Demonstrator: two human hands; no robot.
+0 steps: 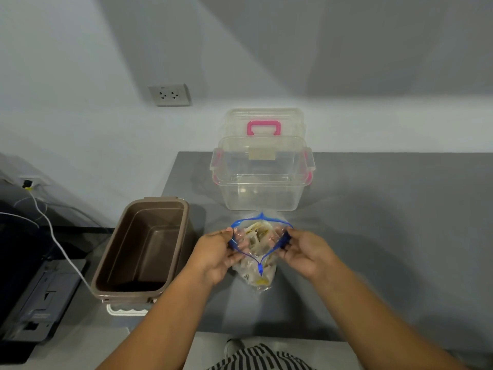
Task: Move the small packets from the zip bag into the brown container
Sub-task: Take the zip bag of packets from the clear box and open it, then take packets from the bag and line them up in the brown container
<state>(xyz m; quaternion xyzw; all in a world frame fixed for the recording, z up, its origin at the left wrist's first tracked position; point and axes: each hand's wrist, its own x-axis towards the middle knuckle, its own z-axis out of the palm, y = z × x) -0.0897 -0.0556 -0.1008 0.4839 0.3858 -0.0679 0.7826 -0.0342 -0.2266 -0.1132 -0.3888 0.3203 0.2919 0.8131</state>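
A clear zip bag (260, 273) with a blue zipper rim stands on the grey table, its mouth pulled wide. Several small pale and yellowish packets (257, 235) show inside it. My left hand (217, 253) grips the left side of the blue rim. My right hand (304, 251) grips the right side. The brown container (133, 288) sits just left of my left hand at the table's left edge, with nothing visible inside.
A clear plastic box (262, 193) with pink latches stands right behind the bag, its pink-handled lid (264, 128) propped against the wall. A white cable (57, 243) and a dark machine (32, 303) lie left of the table. A wall socket (169, 95) is above.
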